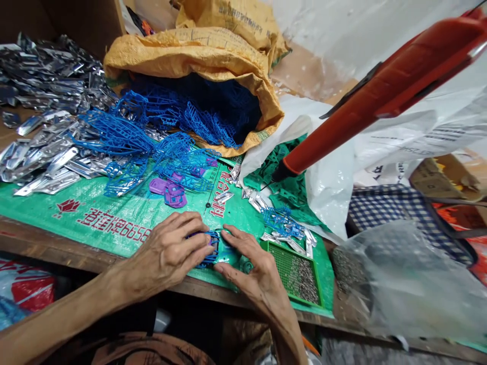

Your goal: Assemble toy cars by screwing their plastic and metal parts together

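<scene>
My left hand lies over a blue lattice plastic part near the front edge of the table, its fingers wrapped over the part. To the right of it, my right hand has thumb and fingers spread beside the part's right end, with a small greenish clear piece between them. Purple plastic pieces lie on the green sheet beyond my left hand. A green basket of small metal bits stands right of my right hand.
A red electric screwdriver hangs at the upper right. An orange sack spills blue lattice parts. Shiny metal strips are heaped at the left. A white bag with green parts and a clear plastic bag lie at the right.
</scene>
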Demonstrator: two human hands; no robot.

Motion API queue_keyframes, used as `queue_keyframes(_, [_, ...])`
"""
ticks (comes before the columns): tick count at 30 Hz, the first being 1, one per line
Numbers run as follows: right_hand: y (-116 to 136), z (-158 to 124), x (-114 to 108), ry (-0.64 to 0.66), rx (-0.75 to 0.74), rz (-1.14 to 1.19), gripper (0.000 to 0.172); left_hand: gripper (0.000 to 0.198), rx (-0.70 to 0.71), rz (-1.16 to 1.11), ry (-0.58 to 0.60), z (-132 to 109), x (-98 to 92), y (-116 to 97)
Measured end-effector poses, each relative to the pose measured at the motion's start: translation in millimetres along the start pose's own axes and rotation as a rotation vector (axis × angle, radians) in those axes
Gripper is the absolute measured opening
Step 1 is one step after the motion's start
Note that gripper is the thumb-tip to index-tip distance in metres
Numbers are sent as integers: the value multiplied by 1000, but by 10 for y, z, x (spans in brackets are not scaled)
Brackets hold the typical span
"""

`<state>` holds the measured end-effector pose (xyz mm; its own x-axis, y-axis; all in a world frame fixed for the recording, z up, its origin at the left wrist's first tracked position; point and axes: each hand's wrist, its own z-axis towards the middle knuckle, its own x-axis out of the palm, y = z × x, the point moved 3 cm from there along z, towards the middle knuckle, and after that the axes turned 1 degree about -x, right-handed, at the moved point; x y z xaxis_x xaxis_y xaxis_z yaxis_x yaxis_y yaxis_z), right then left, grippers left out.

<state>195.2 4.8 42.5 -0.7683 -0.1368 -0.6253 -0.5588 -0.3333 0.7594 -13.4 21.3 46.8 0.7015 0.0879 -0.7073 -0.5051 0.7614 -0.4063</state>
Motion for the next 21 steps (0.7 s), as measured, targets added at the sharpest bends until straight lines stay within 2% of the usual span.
queue_keyframes(5, [10,15,7,4,10,20,55,17,-18,-84,-7,37,146,4])
queue_keyframes(10, [-11,13,46,-18,-29,16,56,37,-6,59,56,-84,268,34])
queue_keyframes(13, [-28,5,57,-32,-54,30,57,40,24,155,103,-105,281,28])
queue_keyframes(18, [-3,3,53,-34,-45,32,63,76,39,251,157,-119,288,-3])
queue_keyframes(21, [29,8,39,-36,-15,30,66,88,23,297,203,-98,296,-13])
